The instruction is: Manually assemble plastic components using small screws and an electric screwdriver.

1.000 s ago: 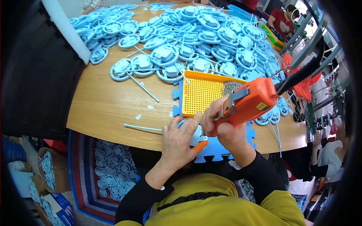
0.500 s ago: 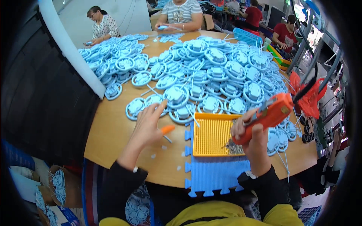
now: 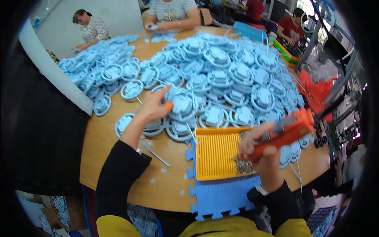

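My left hand (image 3: 153, 106), an orange cover on its thumb, reaches to the near edge of the pile of light-blue plastic steering-wheel-like pieces (image 3: 221, 77). Its fingers are apart, right at the rim of one such piece (image 3: 184, 106); whether they touch it I cannot tell. My right hand (image 3: 262, 152) is wrapped round an orange-red electric screwdriver (image 3: 290, 128) with a black cord, held above the right end of a yellow ribbed tray (image 3: 215, 154). Small metal screws (image 3: 244, 165) lie in that end. The driver's tip is hard to make out.
Beneath the tray lies a blue foam mat (image 3: 223, 193). A few blue pieces (image 3: 290, 154) with thin rods sit right of it. White scraps dot the wooden table (image 3: 166, 189). A white partition (image 3: 55, 71) borders the left; a red bag (image 3: 318, 93) hangs right. Several people work beyond.
My left hand has moved forward to the pile's near edge. The right hand still holds the electric screwdriver over the tray. The whole view has shifted slightly.
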Action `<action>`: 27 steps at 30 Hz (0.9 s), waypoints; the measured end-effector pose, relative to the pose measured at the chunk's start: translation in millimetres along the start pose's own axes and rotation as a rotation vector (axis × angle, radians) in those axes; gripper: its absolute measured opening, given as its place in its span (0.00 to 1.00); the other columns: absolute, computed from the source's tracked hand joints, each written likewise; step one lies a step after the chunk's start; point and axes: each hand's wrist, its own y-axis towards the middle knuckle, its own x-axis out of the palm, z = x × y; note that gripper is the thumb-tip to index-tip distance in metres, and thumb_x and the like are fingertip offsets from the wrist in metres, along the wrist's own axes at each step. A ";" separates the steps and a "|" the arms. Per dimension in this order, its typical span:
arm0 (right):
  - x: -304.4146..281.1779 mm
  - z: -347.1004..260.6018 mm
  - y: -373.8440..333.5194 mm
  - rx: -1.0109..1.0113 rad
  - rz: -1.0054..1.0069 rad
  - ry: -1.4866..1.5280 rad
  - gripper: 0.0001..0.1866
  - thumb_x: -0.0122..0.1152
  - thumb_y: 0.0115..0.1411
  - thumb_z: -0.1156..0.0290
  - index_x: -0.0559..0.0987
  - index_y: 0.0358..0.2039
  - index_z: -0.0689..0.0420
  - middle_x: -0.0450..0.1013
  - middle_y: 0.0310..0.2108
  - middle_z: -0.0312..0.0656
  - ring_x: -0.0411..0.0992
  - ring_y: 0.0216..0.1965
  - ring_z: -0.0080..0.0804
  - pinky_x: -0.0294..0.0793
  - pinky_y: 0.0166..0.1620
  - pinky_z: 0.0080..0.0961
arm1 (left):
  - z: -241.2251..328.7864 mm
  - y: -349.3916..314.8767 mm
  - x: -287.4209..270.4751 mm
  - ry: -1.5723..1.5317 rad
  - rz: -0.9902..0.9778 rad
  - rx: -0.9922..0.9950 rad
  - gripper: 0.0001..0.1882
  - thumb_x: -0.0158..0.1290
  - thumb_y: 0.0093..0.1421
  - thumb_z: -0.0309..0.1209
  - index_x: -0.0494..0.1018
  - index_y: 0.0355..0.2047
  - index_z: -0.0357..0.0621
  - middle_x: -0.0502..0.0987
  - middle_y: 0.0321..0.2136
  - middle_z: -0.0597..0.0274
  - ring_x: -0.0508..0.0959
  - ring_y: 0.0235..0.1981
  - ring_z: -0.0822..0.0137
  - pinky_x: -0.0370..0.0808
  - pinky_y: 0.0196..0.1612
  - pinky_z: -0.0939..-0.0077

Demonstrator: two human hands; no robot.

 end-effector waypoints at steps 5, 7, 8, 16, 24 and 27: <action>15.3 32.4 31.6 -0.090 -0.022 -0.022 0.26 0.63 0.57 0.48 0.67 0.41 0.56 0.67 0.25 0.37 0.68 0.27 0.28 0.70 0.32 0.27 | 17.9 -36.3 -1.2 0.023 0.057 0.005 0.38 0.53 0.50 0.22 0.58 0.64 0.48 0.74 0.34 0.57 0.67 0.40 0.59 0.69 0.42 0.68; 17.7 45.3 35.7 -0.077 0.014 -0.020 0.25 0.63 0.57 0.50 0.67 0.41 0.56 0.68 0.26 0.37 0.69 0.28 0.29 0.71 0.34 0.28 | 26.7 -46.7 -0.7 -0.033 0.023 0.011 0.38 0.52 0.49 0.18 0.59 0.63 0.47 0.73 0.34 0.53 0.68 0.40 0.56 0.69 0.43 0.65; 18.4 49.0 37.0 -0.066 0.045 -0.010 0.24 0.63 0.58 0.52 0.67 0.41 0.56 0.69 0.26 0.37 0.70 0.29 0.30 0.71 0.35 0.29 | 25.3 -48.4 3.7 0.060 0.064 0.053 0.38 0.51 0.49 0.16 0.59 0.63 0.47 0.73 0.34 0.52 0.68 0.40 0.54 0.69 0.43 0.64; 33.4 62.8 55.4 -0.127 0.122 0.041 0.20 0.65 0.58 0.57 0.68 0.40 0.56 0.70 0.26 0.37 0.71 0.29 0.29 0.72 0.37 0.30 | 25.8 -90.7 -15.7 -0.249 0.518 0.088 0.35 0.47 0.53 0.14 0.59 0.63 0.45 0.71 0.32 0.58 0.72 0.37 0.62 0.71 0.42 0.70; 31.8 74.0 59.1 -0.112 0.214 0.110 0.16 0.65 0.57 0.69 0.66 0.38 0.55 0.67 0.27 0.34 0.71 0.26 0.24 0.73 0.29 0.22 | 64.4 -247.3 26.3 -1.475 0.506 -0.130 0.39 0.48 0.59 0.20 0.43 0.68 0.47 0.72 0.46 0.50 0.74 0.40 0.66 0.72 0.37 0.77; 32.9 76.0 55.9 -0.099 0.191 0.112 0.17 0.69 0.54 0.67 0.68 0.35 0.56 0.69 0.28 0.33 0.71 0.26 0.21 0.73 0.29 0.21 | 97.4 -303.5 83.3 -1.708 0.437 -0.226 0.47 0.60 0.55 0.37 0.44 0.67 0.42 0.63 0.59 0.47 0.68 0.56 0.50 0.69 0.57 0.58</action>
